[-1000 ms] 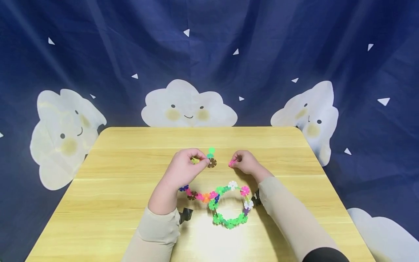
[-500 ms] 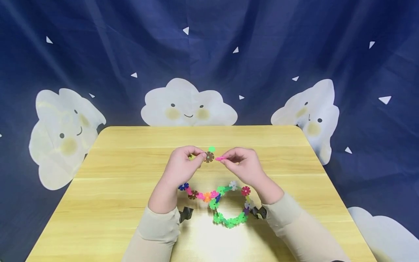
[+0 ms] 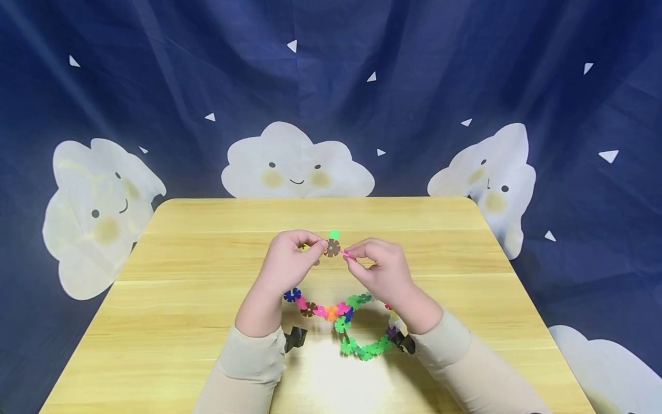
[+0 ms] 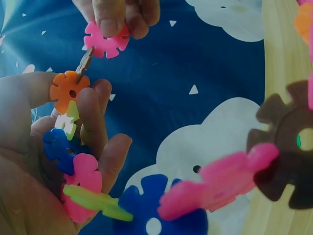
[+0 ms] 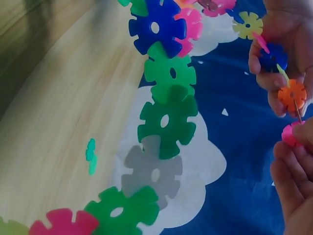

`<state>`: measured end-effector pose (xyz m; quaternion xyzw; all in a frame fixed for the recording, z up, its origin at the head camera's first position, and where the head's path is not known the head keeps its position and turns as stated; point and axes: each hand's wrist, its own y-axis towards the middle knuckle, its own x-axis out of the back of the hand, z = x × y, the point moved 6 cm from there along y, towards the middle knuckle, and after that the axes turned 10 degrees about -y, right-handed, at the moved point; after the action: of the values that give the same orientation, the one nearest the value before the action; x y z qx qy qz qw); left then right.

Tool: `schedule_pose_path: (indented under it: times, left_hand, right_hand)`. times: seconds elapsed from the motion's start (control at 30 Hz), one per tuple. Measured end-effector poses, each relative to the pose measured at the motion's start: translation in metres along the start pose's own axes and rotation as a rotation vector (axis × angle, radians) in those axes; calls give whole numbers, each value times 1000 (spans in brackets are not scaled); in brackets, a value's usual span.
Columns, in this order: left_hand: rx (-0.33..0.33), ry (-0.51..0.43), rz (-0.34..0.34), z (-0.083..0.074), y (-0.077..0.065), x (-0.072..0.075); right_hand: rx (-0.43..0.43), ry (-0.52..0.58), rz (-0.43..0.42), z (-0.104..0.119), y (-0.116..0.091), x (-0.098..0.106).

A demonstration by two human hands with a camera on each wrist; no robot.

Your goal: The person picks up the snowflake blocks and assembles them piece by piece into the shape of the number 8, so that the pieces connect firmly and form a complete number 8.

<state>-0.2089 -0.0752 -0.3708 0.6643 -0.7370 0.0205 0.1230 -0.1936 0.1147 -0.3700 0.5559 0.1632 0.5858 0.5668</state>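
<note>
In the head view my left hand (image 3: 287, 259) holds the end of a chain of flower-shaped plastic discs. The left wrist view shows its fingers round an orange disc (image 4: 63, 95), with yellow, blue and pink discs along the palm. A brown disc (image 3: 332, 248) is slotted into the orange one and sticks out beyond the fingertips. My right hand (image 3: 385, 267) pinches a pink disc (image 4: 106, 45) between thumb and fingers, its rim against the brown disc's edge. Whether those two are slotted together I cannot tell.
Nearer the body, the chain forms a loop of mostly green discs (image 3: 342, 325) below the hands. A small linked pair of green discs (image 5: 91, 156) lies on the wooden table (image 3: 170, 276). Black wrist-worn devices (image 3: 296, 338) show beside the sleeves. A dark blue cloud-print curtain (image 3: 331, 86) hangs behind.
My right hand has moved left with the pink disc, up to the brown disc. My left hand has stayed nearly in place, still holding the chain.
</note>
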Motion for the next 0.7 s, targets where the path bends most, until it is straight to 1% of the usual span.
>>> schedule_pose_path:
  times: [0.13, 0.27, 0.4, 0.57, 0.7]
  left_hand:
    - [-10, -14, -7, 0, 0, -1]
    - [-11, -47, -21, 0, 0, -3]
    - [-6, -56, -24, -1, -2, -5]
    - [-20, -59, -10, -3, -2, -7]
    - [-10, -63, -9, 0, -2, -9]
  right_hand:
    - [101, -87, -37, 10, 1, 0]
    - [150, -145, -65, 15, 1, 0]
    - [159, -156, -67, 17, 0, -1]
    - [129, -126, -69, 16, -2, -1]
    - [125, -141, -73, 17, -3, -3]
